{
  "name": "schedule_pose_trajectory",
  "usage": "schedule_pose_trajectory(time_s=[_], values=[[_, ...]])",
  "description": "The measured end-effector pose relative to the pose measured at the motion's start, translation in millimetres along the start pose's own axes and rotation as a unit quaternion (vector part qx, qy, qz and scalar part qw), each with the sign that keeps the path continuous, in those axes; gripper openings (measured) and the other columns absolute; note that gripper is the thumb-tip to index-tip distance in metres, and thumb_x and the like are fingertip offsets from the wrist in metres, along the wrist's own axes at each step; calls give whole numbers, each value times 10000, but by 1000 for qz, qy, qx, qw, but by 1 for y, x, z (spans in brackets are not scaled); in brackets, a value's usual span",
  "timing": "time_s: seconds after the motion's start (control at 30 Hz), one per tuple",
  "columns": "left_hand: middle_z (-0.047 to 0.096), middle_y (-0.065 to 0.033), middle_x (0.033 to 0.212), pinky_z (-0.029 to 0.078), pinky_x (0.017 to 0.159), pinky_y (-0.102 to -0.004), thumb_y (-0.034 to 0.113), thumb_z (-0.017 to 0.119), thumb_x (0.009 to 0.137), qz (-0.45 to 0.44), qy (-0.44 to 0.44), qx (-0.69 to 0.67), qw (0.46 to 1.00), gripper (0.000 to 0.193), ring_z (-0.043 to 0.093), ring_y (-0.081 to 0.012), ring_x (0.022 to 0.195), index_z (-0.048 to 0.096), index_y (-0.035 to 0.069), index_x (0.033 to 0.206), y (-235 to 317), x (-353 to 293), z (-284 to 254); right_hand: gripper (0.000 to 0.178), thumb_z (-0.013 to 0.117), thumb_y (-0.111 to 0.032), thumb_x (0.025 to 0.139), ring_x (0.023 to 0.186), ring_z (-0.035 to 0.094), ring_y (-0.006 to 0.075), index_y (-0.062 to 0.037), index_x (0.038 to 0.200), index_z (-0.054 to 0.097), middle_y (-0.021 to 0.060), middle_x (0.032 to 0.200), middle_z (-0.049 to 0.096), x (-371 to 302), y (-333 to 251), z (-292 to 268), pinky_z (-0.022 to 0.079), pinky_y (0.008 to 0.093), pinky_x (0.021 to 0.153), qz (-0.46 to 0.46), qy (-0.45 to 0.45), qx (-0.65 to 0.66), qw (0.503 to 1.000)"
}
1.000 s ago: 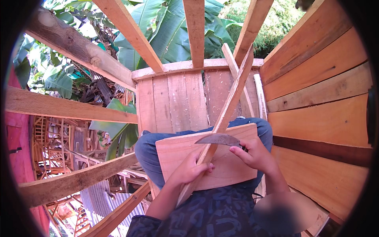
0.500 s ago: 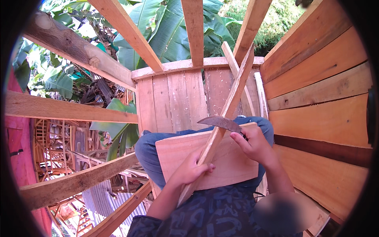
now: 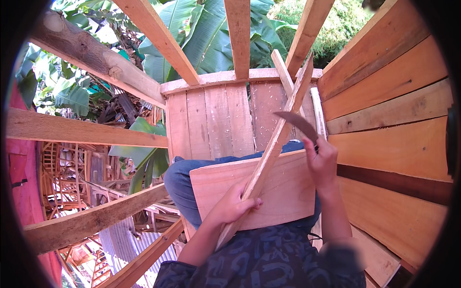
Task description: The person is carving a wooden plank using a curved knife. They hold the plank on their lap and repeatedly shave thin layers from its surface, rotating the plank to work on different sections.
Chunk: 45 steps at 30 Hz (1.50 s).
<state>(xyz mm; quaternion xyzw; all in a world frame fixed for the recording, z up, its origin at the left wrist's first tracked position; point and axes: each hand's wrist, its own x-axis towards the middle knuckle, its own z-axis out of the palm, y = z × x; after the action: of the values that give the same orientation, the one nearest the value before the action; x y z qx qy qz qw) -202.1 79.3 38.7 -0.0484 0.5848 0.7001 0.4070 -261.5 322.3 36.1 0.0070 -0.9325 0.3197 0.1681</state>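
A long narrow wooden strip [image 3: 266, 165] slants from my body up and away to the right, over a board lying on my lap. My left hand [image 3: 236, 204] is wrapped round its lower part. In my right hand [image 3: 321, 161] is a knife with a curved, dark blade [image 3: 298, 123]; most of its handle is hidden by my fingers. The blade passes over the strip above the lap, its tip reaching past the strip's left side; I cannot tell whether it touches the wood. The flat wooden board [image 3: 288, 192] spans my thighs under the strip.
Plank flooring [image 3: 218, 120] with scattered shavings lies ahead, edged by a rail [image 3: 216, 79]. Another thin strip [image 3: 283, 72] leans there, beside a short pale strip [image 3: 318, 113]. A plank wall [image 3: 389, 149] rises on the right. Upright posts [image 3: 236, 38] and beams [image 3: 86, 129] stand ahead and left.
My right hand has lifted the knife up along the strip, away from my body and slightly right. My left hand and the strip have barely moved.
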Motion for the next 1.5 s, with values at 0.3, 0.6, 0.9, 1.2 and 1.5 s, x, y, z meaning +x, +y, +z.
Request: schedule_pose_trajectory(time_s=[0.3, 0.6, 0.9, 1.2, 1.5], values=[[598, -76, 904, 505, 710, -292, 89, 612, 820, 3, 9, -30, 1000, 520, 603, -133, 791, 443, -38, 1296, -9, 0, 2, 293, 663, -287, 868, 559, 597, 341, 4, 835, 657, 180, 584, 562, -18, -28, -11, 430, 374, 486, -23, -204, 142, 968], [606, -104, 970, 516, 784, -316, 94, 610, 807, -16, -2, -5, 1000, 545, 647, -183, 885, 429, -51, 1300, -2, 3, -1, 380, 636, -306, 890, 507, 534, 335, 22, 711, 567, 178, 569, 529, -10, -8, 7, 405, 385, 478, -8, -59, 53, 997], [612, -105, 956, 518, 783, -316, 74, 609, 809, -26, 0, -26, 999, 540, 649, -189, 892, 426, -49, 1301, -3, 3, 1, 308, 634, -281, 895, 455, 503, 266, 8, 788, 621, 152, 533, 494, -15, -20, -23, 394, 350, 461, 14, -137, 137, 981], [613, -121, 989, 518, 779, -312, 76, 608, 808, -24, 6, -9, 1000, 533, 642, -183, 907, 434, -53, 1295, 1, 3, 1, 428, 619, -332, 902, 504, 485, 301, 2, 658, 506, 164, 561, 487, -11, 2, 2, 382, 386, 474, 4, -111, 41, 993], [623, -128, 972, 525, 778, -315, 93, 616, 821, -31, 8, 3, 999, 494, 644, -199, 912, 443, -57, 1259, -6, 0, -2, 448, 603, -313, 923, 476, 367, 145, 20, 641, 505, 129, 512, 422, -8, 29, -37, 317, 332, 452, 145, -10, 145, 979]])
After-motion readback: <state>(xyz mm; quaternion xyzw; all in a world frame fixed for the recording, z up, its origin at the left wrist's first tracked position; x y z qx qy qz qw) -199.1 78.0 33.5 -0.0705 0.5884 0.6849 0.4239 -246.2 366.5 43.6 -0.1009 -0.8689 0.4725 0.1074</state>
